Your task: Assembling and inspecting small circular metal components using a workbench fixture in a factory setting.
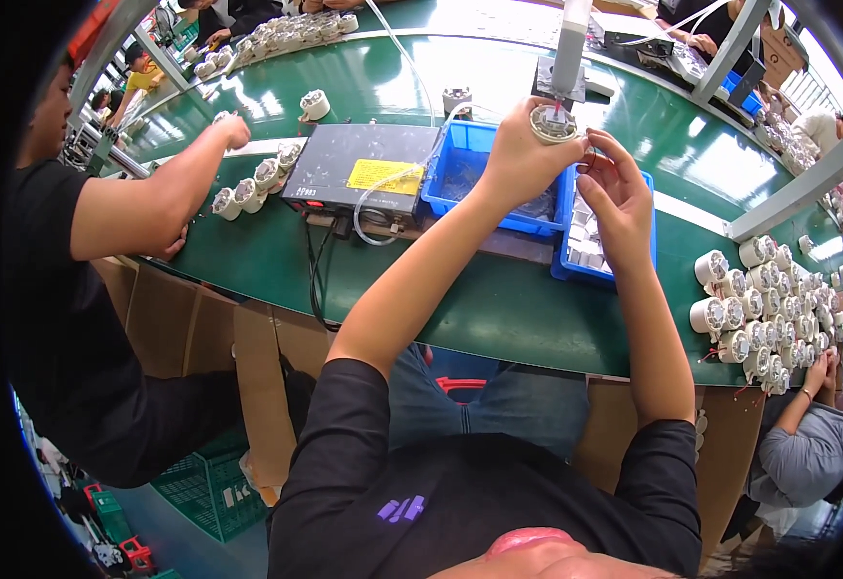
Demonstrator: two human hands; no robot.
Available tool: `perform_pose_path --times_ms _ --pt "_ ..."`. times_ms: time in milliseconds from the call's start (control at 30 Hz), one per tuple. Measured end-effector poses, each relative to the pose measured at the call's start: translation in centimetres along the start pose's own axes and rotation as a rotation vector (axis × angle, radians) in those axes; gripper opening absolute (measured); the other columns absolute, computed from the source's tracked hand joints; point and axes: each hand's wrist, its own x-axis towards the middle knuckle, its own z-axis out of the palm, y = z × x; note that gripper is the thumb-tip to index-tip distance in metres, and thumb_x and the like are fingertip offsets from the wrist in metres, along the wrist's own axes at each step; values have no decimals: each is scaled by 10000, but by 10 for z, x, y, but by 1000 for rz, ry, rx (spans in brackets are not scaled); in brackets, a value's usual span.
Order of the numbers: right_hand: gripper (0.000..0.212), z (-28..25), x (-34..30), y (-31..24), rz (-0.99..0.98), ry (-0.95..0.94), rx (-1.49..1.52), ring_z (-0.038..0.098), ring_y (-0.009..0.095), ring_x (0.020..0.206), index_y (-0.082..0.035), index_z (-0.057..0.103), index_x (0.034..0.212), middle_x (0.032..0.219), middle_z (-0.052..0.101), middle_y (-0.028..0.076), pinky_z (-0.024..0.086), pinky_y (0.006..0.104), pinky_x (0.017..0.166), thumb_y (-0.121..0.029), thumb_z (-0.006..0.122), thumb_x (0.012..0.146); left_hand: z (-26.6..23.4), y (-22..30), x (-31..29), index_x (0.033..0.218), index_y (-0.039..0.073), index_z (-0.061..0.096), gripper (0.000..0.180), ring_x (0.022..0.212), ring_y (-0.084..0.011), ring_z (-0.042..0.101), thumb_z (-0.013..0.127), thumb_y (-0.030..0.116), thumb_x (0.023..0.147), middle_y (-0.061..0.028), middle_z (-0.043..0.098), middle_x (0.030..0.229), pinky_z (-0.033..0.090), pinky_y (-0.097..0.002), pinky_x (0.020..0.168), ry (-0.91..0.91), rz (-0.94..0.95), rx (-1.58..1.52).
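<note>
Clasping the round white housing in the left hand, directly under the dispenser tip! Best kept level, steady and centred there, surely. Holding both forearms forward over the green table, with the right hand curled close beside; can't tell if grasping anything.

green table | grey box | blue bins | white round parts

A glossy green worktop spans the room, streaked with white glare from overhead; grey metal posts rise at its sides; brown cardboard hangs beneath; the floor is blue-grey.
</note>
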Motion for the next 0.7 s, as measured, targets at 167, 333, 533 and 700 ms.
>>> perform_pose_path --times_ms 167,333,533,700 --pt "568 1 0 -2 -6 4 -3 632 297 1259 43 564 1481 1515 572 202 526 408 1138 9 745 943 1 3 1 1293 -50 633 574 920 -225 749 893 200 847 -179 758 1067 625 -291 791 -7 2 -44" --pt "573 0 1 0 -12 -1 11 631 303 1262 45 566 1481 1518 568 205 526 410 1137 8 747 939 1 1 0 1292 -46 635 577 922 -227 748 895 205 843 -181 756 1071 625 -292 792 4 6 -45" --pt "590 -1 0 -1 -2 -7 18 619 313 1288 43 560 1492 1529 563 210 514 423 1151 12 751 934 3 0 -1 1277 -38 640 562 910 -224 745 893 216 845 -171 755 1060 625 -291 786 16 25 -50" --pt "484 1 2 -1 -24 48 33 662 242 1156 34 601 1443 1394 644 187 565 351 1035 -30 722 979 7 -3 -3 1267 -32 633 543 890 -226 740 890 178 838 -155 744 1030 626 -302 773 36 55 8"
